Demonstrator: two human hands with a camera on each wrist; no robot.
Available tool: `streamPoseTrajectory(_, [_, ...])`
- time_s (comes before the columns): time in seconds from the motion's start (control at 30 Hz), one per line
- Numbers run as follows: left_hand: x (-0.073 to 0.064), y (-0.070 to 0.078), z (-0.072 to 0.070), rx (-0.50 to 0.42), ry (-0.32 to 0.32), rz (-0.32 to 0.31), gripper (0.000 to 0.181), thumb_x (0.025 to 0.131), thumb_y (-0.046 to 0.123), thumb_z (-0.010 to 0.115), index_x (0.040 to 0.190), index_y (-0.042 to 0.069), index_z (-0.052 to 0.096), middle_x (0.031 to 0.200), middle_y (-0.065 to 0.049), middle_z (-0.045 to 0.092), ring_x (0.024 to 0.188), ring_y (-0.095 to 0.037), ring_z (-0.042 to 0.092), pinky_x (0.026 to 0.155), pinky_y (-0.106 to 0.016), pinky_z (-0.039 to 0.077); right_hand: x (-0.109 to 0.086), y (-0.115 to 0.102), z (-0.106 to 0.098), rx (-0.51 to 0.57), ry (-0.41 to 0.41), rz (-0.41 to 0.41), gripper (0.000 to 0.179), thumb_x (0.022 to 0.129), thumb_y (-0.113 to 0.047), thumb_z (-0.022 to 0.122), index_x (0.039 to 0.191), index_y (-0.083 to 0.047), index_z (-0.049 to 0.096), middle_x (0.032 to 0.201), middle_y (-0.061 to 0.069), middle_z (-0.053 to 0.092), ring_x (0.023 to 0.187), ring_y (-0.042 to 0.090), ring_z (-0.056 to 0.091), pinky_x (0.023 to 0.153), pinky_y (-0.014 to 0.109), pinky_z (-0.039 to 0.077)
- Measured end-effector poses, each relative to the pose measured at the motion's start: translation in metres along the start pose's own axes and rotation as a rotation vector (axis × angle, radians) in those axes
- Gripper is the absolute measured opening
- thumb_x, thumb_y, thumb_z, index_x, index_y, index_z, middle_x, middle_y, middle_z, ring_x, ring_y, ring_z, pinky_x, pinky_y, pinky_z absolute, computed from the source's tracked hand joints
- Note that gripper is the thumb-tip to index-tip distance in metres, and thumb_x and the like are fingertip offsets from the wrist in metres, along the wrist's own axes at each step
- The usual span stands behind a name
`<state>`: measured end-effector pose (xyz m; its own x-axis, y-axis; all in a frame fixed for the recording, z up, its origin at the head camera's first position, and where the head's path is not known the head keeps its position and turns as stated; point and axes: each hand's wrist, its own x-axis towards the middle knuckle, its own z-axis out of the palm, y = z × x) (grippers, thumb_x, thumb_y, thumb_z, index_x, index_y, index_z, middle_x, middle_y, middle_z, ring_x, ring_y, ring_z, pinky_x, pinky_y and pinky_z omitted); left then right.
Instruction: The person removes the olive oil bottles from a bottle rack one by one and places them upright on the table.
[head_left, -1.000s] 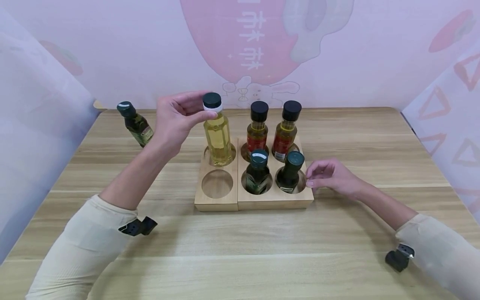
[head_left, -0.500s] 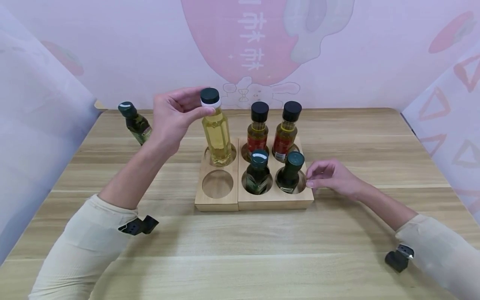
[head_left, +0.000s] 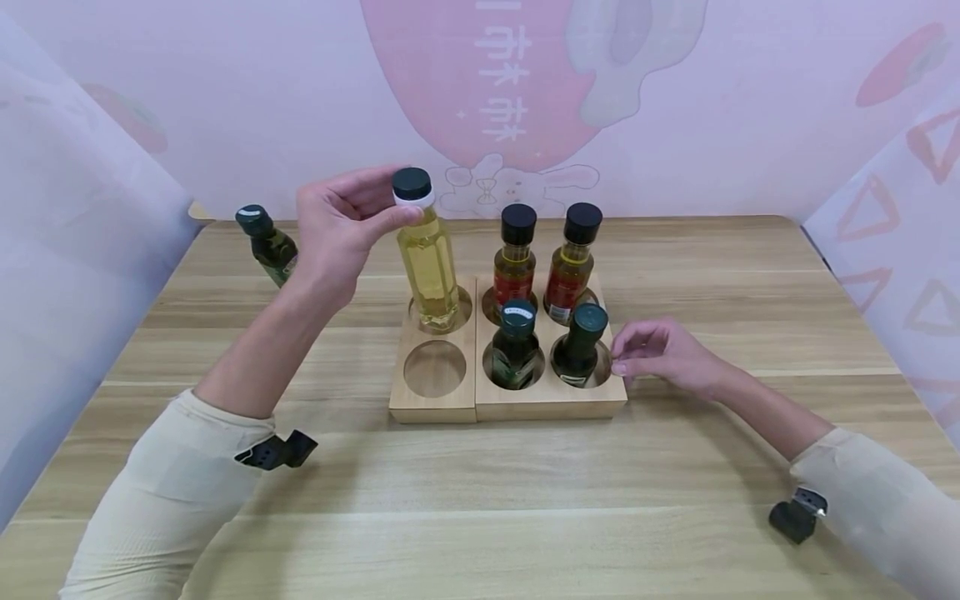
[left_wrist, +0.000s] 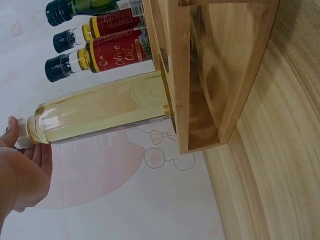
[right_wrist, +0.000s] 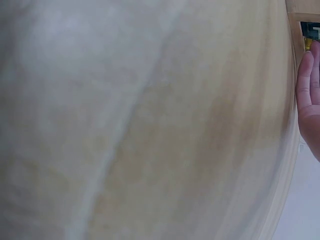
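Observation:
My left hand [head_left: 333,229] pinches the neck of a tall clear bottle of yellow oil [head_left: 430,271], just under its dark green cap. Leaning left, the bottle has its base at the back-left hole of a wooden bottle rack [head_left: 432,414]. In the left wrist view the oil bottle [left_wrist: 107,107] meets the rack's top board [left_wrist: 177,65] at its base. At the rack's right side, my right hand [head_left: 667,358] has its fingertips by the edge, fingers loosely bent. The right wrist view shows those fingers [right_wrist: 304,82] lying along the rack's side.
Two black-capped bottles with red labels [head_left: 513,271] [head_left: 570,271] stand in the rack's back holes. Two dark green bottles [head_left: 515,358] [head_left: 580,346] occupy front holes. Another dark green bottle [head_left: 272,250] stands on the table [head_left: 525,500] behind my left forearm. A printed backdrop [head_left: 675,125] rises behind.
My left hand and the oil bottle's top have shifted left and slightly up, so the bottle leans more. My right hand and the rack have stayed put.

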<state>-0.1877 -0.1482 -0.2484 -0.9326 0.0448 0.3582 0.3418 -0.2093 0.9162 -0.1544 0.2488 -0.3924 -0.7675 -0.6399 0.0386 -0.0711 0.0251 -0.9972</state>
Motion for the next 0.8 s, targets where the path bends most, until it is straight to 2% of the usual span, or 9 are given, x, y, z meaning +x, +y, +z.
streamPoseTrajectory(0.23, [-0.001,0.000,-0.003,0.010,0.012,0.043,0.034,0.082,-0.020,0.076,0.110,-0.001,0.079,0.100,-0.006,0.080,0.092,-0.016,0.077,0.088,-0.027,0.061,0.000,0.000,0.000,0.002,0.008,0.008,0.018,0.091,0.012,0.067,0.096,-0.006,0.071,0.088,-0.001,0.072,0.077,0.012,0.067,0.068,0.027,0.061])
streamPoseTrajectory(0.53, [-0.001,0.006,-0.008,-0.005,0.059,0.084,0.033,0.081,-0.020,0.077,0.109,-0.004,0.079,0.099,-0.008,0.080,0.091,-0.016,0.077,0.080,-0.026,0.063,0.001,0.000,-0.002,0.005,0.010,0.023,0.024,0.091,0.011,0.068,0.095,-0.011,0.073,0.088,-0.002,0.071,0.077,0.012,0.066,0.068,0.027,0.062])
streamPoseTrajectory(0.8, [0.000,0.012,-0.011,-0.002,0.089,0.130,0.032,0.081,-0.019,0.078,0.110,-0.006,0.078,0.099,-0.010,0.080,0.092,-0.018,0.078,0.083,-0.026,0.062,0.002,0.001,-0.002,0.013,0.002,0.023,0.020,0.091,0.011,0.068,0.095,-0.008,0.072,0.089,-0.001,0.071,0.078,0.012,0.067,0.069,0.027,0.062])
